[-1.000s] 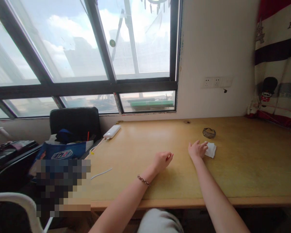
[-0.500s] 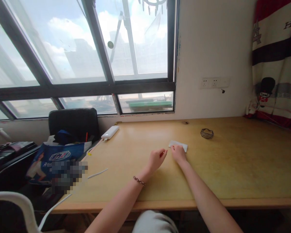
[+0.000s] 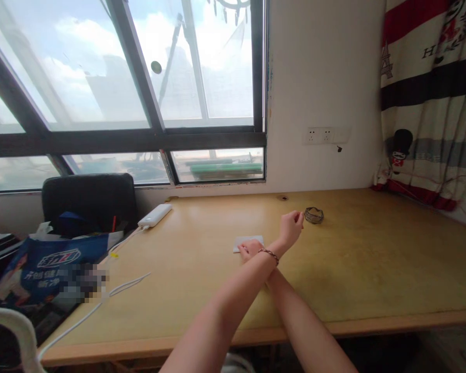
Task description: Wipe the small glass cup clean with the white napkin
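Observation:
My right hand [image 3: 251,249] is low on the wooden table, its fingers curled on a flat white folded tissue [image 3: 258,240]. Part of the tissue lies under the hand. My left forearm, with a braided bracelet at the wrist, crosses over the right one. Beyond the crossing, my left hand [image 3: 292,228] is closed with bent fingers, right beside a dark glass ashtray [image 3: 314,215]. Whether its fingertips touch the rim, or hold anything small, cannot be made out.
On the table's [image 3: 373,269] left side lie a white power bank [image 3: 155,215] and a white cable [image 3: 130,284]. A blue bag [image 3: 58,264] rests on a black chair [image 3: 88,199]. Behind the table are a window, wall sockets [image 3: 319,135] and a patterned curtain [image 3: 431,119].
My left hand has swung right, over my right arm, to the ashtray. My right hand has slid left with the tissue. The view has turned a little to the right.

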Demonstrator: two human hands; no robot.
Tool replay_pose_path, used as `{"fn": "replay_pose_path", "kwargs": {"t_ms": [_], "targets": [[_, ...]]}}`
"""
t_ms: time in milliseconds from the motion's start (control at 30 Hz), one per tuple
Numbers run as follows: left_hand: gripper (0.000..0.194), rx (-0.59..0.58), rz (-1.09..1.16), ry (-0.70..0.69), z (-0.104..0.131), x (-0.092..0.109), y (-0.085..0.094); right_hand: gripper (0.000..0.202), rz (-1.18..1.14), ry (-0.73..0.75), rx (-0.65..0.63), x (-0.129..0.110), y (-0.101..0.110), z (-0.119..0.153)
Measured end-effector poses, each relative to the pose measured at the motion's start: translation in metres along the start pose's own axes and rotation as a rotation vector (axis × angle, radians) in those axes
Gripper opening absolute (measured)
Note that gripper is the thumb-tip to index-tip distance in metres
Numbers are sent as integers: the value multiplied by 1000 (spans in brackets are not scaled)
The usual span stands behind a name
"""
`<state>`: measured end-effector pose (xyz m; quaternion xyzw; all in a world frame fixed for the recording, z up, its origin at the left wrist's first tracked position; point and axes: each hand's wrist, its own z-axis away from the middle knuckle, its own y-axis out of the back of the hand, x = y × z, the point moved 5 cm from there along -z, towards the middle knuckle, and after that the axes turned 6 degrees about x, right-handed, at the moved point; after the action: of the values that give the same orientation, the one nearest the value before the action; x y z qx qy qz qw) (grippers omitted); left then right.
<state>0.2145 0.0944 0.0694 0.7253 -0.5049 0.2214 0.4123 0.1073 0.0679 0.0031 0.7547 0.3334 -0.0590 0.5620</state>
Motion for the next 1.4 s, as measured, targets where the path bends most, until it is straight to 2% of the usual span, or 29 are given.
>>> {"fn": "replay_pose_path", "kwargs": {"t_ms": [100,200,267,333,433,533,633,733,867,1133,1267,1333,1400], "targets": [[35,-42,-150,-79,-8,5,-40,26,31,52,5,-6,0,10],[27,-138,-290,-172,-9,1,-60,29,56,60,13,-5,3,13],[29,-241,-348,-261,-8,-4,-68,29,78,42,17,-3,3,12],[46,-332,-394,-326,-8,-12,-74,29,102,29,33,-2,3,11],[61,-443,-454,-340,-10,-26,-83,28,109,25,50,-2,2,10],[58,-519,-477,-328,-10,-35,-91,27,100,44,50,-3,3,10],[54,-521,-478,-322,-10,-33,-94,26,100,59,45,-4,4,11],[50,-485,-485,-299,-10,-29,-92,26,102,52,32,-4,4,11],[34,-446,-497,-250,-12,-27,-90,26,105,58,27,-4,4,11],[18,-432,-528,-260,-10,-32,-79,24,132,84,46,-6,2,12],[18,-403,-539,-254,-13,-42,-55,20,158,157,19,-6,-5,11],[17,-361,-537,-235,-19,-49,-34,17,161,206,-30,-6,-9,12],[17,-275,-529,-199,-29,-59,-2,18,132,247,-56,-8,-8,14]]}}
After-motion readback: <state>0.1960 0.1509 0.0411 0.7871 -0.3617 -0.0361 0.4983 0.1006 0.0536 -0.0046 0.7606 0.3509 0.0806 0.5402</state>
